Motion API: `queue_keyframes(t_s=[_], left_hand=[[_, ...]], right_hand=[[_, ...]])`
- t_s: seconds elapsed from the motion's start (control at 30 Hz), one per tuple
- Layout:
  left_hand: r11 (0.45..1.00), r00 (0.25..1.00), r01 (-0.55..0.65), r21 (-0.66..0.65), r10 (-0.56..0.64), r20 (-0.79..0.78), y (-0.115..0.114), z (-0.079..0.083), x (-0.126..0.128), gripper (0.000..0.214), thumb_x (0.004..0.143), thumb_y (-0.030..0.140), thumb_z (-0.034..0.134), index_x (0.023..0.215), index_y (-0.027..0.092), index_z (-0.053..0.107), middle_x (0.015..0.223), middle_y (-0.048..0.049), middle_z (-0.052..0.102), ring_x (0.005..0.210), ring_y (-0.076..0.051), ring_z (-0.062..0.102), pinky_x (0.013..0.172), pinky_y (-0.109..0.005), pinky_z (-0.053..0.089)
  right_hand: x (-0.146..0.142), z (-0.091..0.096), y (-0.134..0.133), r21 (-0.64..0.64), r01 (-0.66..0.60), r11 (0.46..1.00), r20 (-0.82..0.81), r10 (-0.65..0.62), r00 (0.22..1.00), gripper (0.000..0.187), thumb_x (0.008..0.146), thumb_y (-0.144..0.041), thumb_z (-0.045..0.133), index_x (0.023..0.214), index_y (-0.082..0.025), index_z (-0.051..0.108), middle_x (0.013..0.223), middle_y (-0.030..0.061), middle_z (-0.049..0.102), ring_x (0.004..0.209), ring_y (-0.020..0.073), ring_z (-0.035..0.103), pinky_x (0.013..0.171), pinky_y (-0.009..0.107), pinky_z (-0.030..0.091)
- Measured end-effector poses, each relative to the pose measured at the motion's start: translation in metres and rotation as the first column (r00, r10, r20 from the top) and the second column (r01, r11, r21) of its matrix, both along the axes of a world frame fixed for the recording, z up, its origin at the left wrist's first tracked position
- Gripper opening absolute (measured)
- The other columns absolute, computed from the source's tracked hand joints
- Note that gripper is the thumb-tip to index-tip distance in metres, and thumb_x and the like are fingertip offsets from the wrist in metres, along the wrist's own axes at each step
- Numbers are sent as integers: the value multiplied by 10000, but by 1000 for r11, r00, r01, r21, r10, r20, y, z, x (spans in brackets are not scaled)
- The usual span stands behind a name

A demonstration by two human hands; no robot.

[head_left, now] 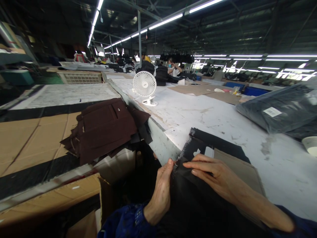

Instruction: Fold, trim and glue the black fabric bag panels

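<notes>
A black fabric piece (189, 191) drapes over the table edge toward my lap, its left edge frayed and whitish. My left hand (160, 188) is closed on that left edge, thumb uppermost, fingers mostly hidden beneath. My right hand (215, 172) lies palm down on the fabric, its fingers stretched toward my left hand, thumb and forefinger a little apart. Just beyond the right fingers are a small white piece (209, 152) and a white scrap (196, 152). A folded grey-brown fabric piece (237, 165) lies partly under my right forearm, on more black fabric (220, 140).
A white fan (145, 86) stands on the white table (188, 114). Left are stacked dark-brown fabric pieces (106, 127) and an open cardboard box (61, 195). A plastic-wrapped dark bundle (284, 105) and a pale bowl (310, 145) sit right. A co-worker (175, 69) is farther back.
</notes>
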State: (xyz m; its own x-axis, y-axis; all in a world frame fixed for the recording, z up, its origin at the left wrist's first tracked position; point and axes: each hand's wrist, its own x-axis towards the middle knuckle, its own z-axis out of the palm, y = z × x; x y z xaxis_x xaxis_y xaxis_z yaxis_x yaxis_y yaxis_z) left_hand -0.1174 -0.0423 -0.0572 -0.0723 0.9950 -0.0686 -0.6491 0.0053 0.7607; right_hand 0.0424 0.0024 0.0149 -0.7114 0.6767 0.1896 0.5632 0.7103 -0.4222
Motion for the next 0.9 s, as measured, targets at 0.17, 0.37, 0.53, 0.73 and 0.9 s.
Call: queue_keyframes(t_s=[0.17,0.37,0.53,0.73,0.9], left_hand=[[1000,1000,0,9,0,-13,0,-2,0,386,862,485,563,734,132,650,703,-17,591,695,-138,506,678,-253,411],[1000,999,-5,2,6,-47,1,-3,1,321,815,438,651,742,126,639,678,9,550,635,-88,464,609,-206,384],[999,985,18,32,-13,-173,2,-4,4,283,818,390,660,811,106,656,710,-3,574,646,-85,470,617,-204,381],[1000,982,-25,5,26,-188,4,-7,6,292,815,393,657,737,112,636,648,15,539,583,-66,423,555,-192,344],[999,979,-41,28,46,-200,6,-6,4,230,817,340,650,735,127,671,721,-1,564,671,-94,486,639,-210,397]], right_hand=[[1,-1,0,23,3,1000,8,-3,1000,312,952,-280,440,1102,-230,710,1036,72,683,922,198,656,759,308,569],[-1,-3,2,40,1,999,-3,-1,1000,305,949,-264,443,1087,-235,713,989,60,686,871,178,661,735,282,563],[-2,-4,2,46,10,999,-5,-10,1000,303,945,-273,453,1098,-230,710,970,64,683,842,180,658,723,286,556],[-2,-6,1,17,4,1000,24,-5,1000,320,943,-235,449,1163,-248,682,924,57,665,788,161,641,668,255,527],[-4,-7,1,11,9,1000,79,-10,997,327,940,-200,446,1186,-234,659,877,46,638,712,148,618,653,259,503]])
